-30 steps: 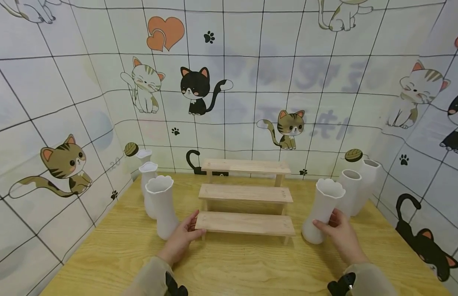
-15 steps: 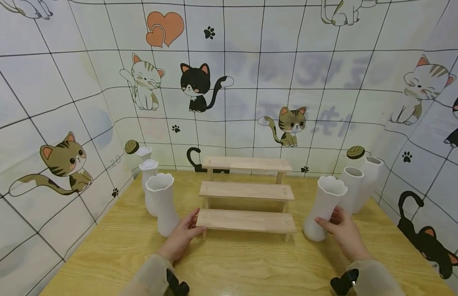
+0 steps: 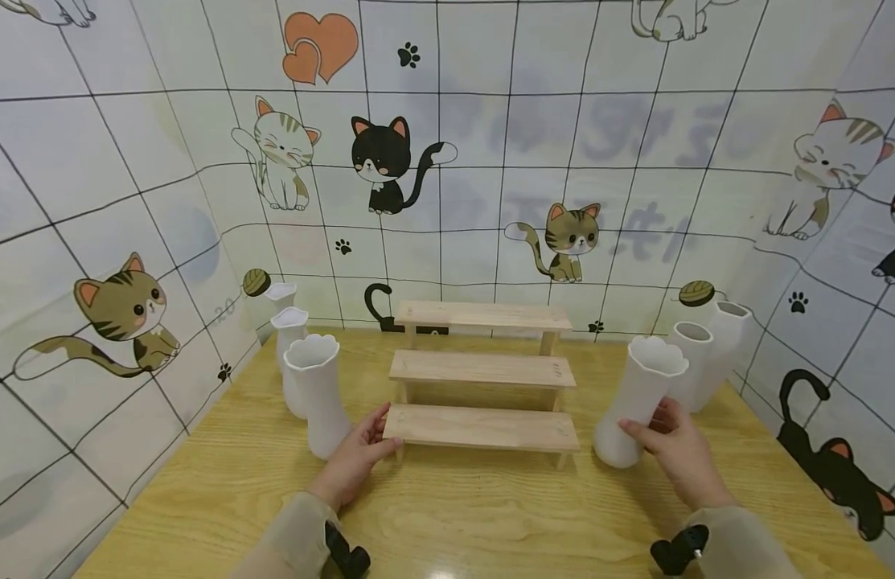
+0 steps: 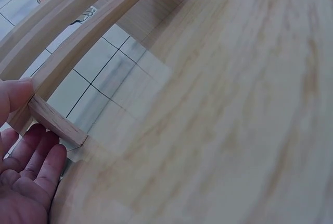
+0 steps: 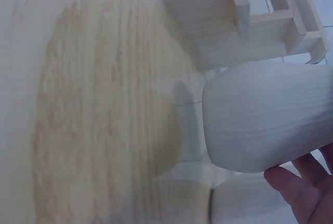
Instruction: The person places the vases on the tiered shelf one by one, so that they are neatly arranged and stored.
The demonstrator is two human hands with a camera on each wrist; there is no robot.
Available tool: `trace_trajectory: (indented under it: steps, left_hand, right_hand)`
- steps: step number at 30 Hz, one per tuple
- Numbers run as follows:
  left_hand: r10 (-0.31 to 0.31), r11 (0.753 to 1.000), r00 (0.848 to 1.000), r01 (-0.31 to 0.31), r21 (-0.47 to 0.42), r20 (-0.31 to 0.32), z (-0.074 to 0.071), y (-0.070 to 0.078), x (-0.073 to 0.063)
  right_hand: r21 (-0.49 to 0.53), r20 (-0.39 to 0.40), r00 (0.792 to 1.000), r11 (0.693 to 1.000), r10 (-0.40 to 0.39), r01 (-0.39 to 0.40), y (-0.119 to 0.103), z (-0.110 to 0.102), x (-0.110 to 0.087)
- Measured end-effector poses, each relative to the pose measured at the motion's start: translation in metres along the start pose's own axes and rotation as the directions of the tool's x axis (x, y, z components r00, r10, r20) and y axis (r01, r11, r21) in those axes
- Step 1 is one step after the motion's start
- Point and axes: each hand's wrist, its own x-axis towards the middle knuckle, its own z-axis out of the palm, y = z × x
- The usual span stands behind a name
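In the head view, a three-tier wooden stand [image 3: 483,426] is in the middle of the table. My left hand [image 3: 355,462] grips the left end of its lowest tier. The left wrist view has the thumb [image 4: 18,96] on the board's edge and the fingers [image 4: 49,166] by the leg. Right of the stand, my right hand [image 3: 679,450] holds a white vase [image 3: 628,418] with a scalloped rim, thumb in front and fingers mostly hidden behind. The vase leans, its rim to the right of its base. The right wrist view shows its smooth lower body [image 5: 260,114].
Another scalloped white vase [image 3: 320,402] stands left of my left hand, with two more white vases [image 3: 291,362] behind it. Behind the held vase are a round-mouthed white vase [image 3: 693,366] and a taller one [image 3: 725,346]. A cat-print wall covering [image 3: 469,161] encloses the table [image 3: 476,523].
The head view has tilted down slightly, so the scene sits higher. The held vase has shifted a little rightward and leans slightly more. My left hand stays at the stand.
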Motion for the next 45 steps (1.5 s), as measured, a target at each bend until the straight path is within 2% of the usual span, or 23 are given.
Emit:
trace_trajectory:
  steps: [11,20,27,34,45]
  left_hand:
    - [-0.010,1.000,1.000,0.010,-0.008,-0.005,0.001,0.006,-0.003]
    - [-0.012,1.000,1.000,0.012,0.008,0.001,0.000,0.005,0.000]
    - [-0.013,1.000,1.000,0.013,0.008,-0.011,0.000,0.006,-0.001]
    - [-0.023,1.000,1.000,0.023,0.006,-0.009,0.001,0.007,-0.002]
    - [-0.026,1.000,1.000,0.026,0.005,-0.008,0.001,0.007,-0.003]
  right_hand:
    - [0.008,0.030,0.994,0.994,-0.109,0.109,-0.025,-0.007,-0.009]
    - [0.021,0.030,0.991,0.991,-0.130,0.129,-0.038,-0.006,-0.011]
    - [0.037,0.038,0.984,0.984,-0.176,0.174,-0.050,0.002,-0.013]
    - [0.068,0.057,0.982,0.982,-0.179,0.175,-0.060,0.013,-0.012]
    - [0.108,0.084,0.970,0.970,-0.227,0.217,-0.067,0.034,-0.008]
